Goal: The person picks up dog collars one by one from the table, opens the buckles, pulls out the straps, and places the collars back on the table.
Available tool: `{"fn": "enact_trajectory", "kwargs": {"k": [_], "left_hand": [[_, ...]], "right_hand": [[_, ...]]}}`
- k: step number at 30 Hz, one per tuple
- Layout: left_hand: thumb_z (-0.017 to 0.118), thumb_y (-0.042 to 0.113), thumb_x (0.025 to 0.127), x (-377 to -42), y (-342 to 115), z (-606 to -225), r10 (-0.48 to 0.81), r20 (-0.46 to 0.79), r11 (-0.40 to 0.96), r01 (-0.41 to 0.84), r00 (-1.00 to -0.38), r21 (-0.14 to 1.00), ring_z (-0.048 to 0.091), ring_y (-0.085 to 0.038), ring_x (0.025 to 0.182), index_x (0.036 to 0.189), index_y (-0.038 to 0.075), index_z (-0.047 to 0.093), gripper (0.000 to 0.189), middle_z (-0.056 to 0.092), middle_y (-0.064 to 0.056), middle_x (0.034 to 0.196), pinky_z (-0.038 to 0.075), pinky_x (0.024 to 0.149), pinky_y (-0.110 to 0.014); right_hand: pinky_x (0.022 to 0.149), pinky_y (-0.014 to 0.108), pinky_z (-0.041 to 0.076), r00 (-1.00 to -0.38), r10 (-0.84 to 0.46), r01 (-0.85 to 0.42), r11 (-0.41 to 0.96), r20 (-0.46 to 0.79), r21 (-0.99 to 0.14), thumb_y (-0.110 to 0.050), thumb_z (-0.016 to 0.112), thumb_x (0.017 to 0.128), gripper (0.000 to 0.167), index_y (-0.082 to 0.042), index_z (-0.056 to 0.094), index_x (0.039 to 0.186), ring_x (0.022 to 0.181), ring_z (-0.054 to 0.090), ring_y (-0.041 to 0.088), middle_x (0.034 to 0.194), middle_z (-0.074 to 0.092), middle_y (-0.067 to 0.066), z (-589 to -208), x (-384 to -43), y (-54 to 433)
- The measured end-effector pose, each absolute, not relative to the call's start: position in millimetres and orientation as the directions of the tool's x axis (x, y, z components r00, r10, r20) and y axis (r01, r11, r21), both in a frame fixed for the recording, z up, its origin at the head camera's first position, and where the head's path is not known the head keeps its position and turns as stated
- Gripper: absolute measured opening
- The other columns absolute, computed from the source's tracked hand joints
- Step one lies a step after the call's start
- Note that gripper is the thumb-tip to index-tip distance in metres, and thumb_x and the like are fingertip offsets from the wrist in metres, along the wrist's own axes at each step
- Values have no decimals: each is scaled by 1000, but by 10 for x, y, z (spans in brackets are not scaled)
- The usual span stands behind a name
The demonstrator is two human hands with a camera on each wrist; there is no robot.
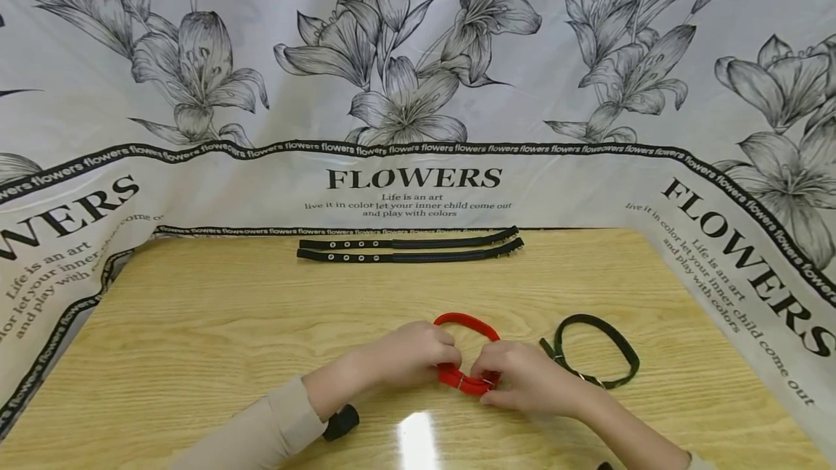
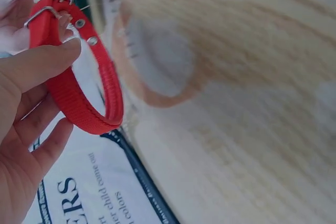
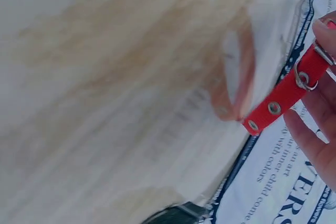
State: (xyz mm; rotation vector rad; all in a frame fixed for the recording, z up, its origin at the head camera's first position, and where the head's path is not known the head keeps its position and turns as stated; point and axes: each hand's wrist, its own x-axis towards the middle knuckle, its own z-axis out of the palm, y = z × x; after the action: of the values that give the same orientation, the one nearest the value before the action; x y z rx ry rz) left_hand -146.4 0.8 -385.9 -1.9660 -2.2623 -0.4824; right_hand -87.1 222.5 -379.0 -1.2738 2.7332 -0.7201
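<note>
A red collar [image 1: 470,320] with metal eyelets is bent into a loop above the table, held between both hands. My left hand [image 1: 421,355] grips the left side of the loop; in the left wrist view its thumb lies over the red strap [image 2: 79,100] near a metal keeper. My right hand [image 1: 532,377] pinches the collar by the buckle at the loop's near side. In the right wrist view, a D-ring and eyelets show on the strap [image 3: 287,93] beside the right fingers [image 3: 310,135]. Part of the buckle is hidden by the fingers.
To the right of the right hand lies a dark collar [image 1: 619,339] closed into a loop. Two flat black collars [image 1: 444,257] with eyelets lie side by side at the table's back edge. A black object [image 1: 342,423] sits by the left sleeve. Flower-printed cloth [image 1: 418,194] borders the wooden table [image 1: 215,310].
</note>
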Motion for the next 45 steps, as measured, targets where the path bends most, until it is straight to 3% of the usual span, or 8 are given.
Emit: {"fn": "enact_trajectory", "kwargs": {"k": [10, 18, 26, 32, 39, 45], "left_hand": [[70, -2, 75, -1482, -187, -3698, 878, 460, 102, 991, -131, 87, 58, -8, 79, 94, 10, 68, 23, 64, 4, 86, 46, 76, -12], [72, -1, 77, -1485, -378, -3595, 809, 546, 146, 973, -221, 177, 61, -12, 89, 101, 8, 68, 26, 66, -1, 96, 48, 83, -16], [77, 1, 74, -1478, -486, -3556, 723, 616, 161, 942, -315, 293, 60, -11, 82, 97, 5, 70, 24, 65, -3, 92, 49, 75, -13], [77, 1, 74, -1439, -558, -3529, 666, 612, 154, 881, -428, 448, 56, -8, 77, 98, 6, 71, 24, 63, -1, 92, 49, 66, -14], [78, 6, 73, -1368, -562, -3459, 601, 604, 192, 828, -523, 526, 57, -9, 77, 97, 7, 71, 25, 62, 0, 92, 49, 65, -16], [77, 8, 75, -1305, -545, -3399, 575, 570, 229, 784, -587, 577, 54, -7, 73, 97, 8, 71, 23, 62, 2, 89, 48, 63, -17]], "right_hand": [[64, 17, 50, -639, -712, -761, 528, 293, -376, -9, 79, 72, 24, -15, 67, 91, 75, 55, 0, 85, 61, -11, -3592, -880, 2127], [63, 15, 47, -591, -671, -804, 447, 448, -391, 0, 77, 71, 32, -9, 68, 100, 72, 53, 5, 88, 64, -6, -3460, -958, 2046], [63, 10, 44, -555, -642, -832, 413, 529, -372, -7, 72, 79, 21, -8, 67, 100, 70, 53, 4, 86, 64, -5, -3350, -1012, 1955], [61, 10, 43, -545, -636, -838, 390, 547, -382, -4, 72, 80, 23, -8, 67, 101, 69, 52, 5, 84, 63, -5, -3262, -1040, 1893], [58, 12, 44, -575, -578, -818, 417, 579, -396, -12, 72, 82, 18, -10, 68, 99, 70, 52, 5, 90, 66, -4, -3186, -1070, 1786], [59, 14, 47, -512, -575, -855, 415, 638, -312, -19, 67, 88, 15, -5, 69, 93, 75, 54, 8, 88, 63, 1, -3109, -1080, 1685]]}}
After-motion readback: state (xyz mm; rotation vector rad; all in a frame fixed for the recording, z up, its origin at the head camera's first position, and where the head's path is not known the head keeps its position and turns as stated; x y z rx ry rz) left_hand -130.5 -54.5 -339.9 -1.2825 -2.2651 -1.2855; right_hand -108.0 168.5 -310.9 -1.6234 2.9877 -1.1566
